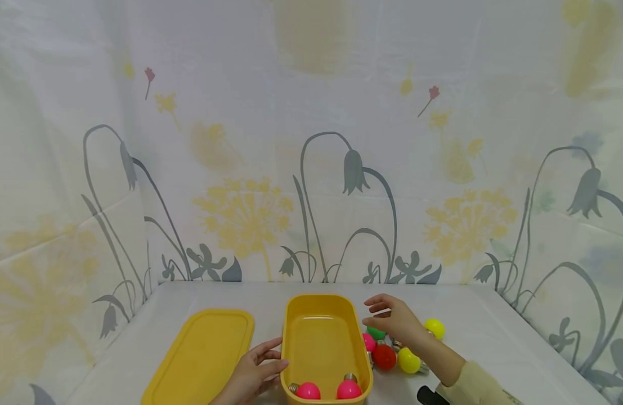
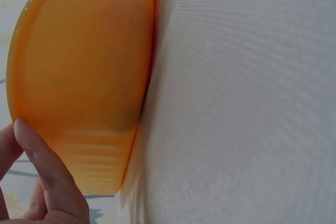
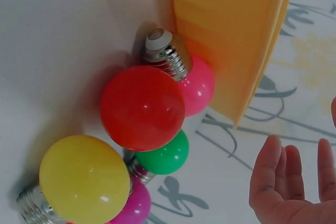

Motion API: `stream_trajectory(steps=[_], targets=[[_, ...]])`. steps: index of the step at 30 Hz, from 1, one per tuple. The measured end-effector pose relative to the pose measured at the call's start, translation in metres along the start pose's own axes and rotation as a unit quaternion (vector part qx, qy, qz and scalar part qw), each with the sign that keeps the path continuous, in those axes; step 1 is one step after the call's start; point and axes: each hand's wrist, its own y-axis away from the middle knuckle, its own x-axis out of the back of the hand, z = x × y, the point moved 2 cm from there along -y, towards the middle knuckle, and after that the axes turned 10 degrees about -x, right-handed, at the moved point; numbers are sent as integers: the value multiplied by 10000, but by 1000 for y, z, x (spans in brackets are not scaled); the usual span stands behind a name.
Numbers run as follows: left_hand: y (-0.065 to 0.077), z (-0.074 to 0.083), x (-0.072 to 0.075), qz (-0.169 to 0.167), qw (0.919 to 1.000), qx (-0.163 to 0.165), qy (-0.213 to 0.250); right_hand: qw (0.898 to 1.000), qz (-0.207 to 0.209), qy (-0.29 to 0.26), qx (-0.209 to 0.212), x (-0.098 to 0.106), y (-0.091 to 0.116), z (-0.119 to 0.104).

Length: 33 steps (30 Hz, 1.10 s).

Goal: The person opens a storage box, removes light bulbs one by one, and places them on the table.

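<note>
A yellow plastic box stands in the middle of the table in the head view. Two pink bulbs lie inside it at the near end. My left hand touches the box's left side with its fingertips at the rim; the left wrist view shows a fingertip against that rim. Over the loose bulbs right of the box, my right hand hovers with nothing in it, fingers slightly bent. Beneath it are a red bulb, a yellow bulb, a green bulb and pink ones.
Left of the box lies a flat yellow lid. Another yellow bulb sits farther back, behind the right forearm. A dark object shows by the right sleeve. A flower-printed cloth hangs behind the white table.
</note>
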Motion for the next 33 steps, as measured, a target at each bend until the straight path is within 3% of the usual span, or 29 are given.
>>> stream_trajectory(steps=[17,25,33], targets=[[-1,1,-1,49,9999,108,-86,9957,-677,-83,635,-24,-12,-26],[-1,1,0,-44,10000,34,-47,9877,-1099,-43,1111,-39,-21,-40],[-2,1,-1,25,9999,117,-111,9769,-1684,57,1312,-60,-27,-48]])
